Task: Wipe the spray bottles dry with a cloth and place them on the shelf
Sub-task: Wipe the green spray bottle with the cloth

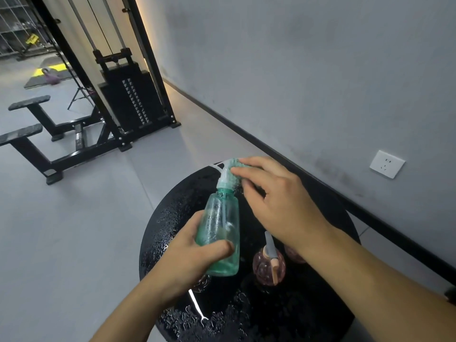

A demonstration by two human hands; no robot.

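My left hand (187, 253) grips the body of a clear green spray bottle (220, 228), tilted with its white nozzle pointing away from me. My right hand (274, 201) holds a green cloth (234, 169) against the bottle's spray head, fingers curled over it. Below, on a round black wet table (170, 218), stands a pink spray bottle (269, 265) with a grey trigger. A second pink bottle (292, 254) shows partly behind my right wrist, and a third (201, 282) peeks out under my left hand. No shelf is in view.
Water droplets cover the table top. A grey wall with a white socket (387, 164) runs along the right. A black cable weight machine (128, 95) and bench (49, 134) stand on the grey floor to the left.
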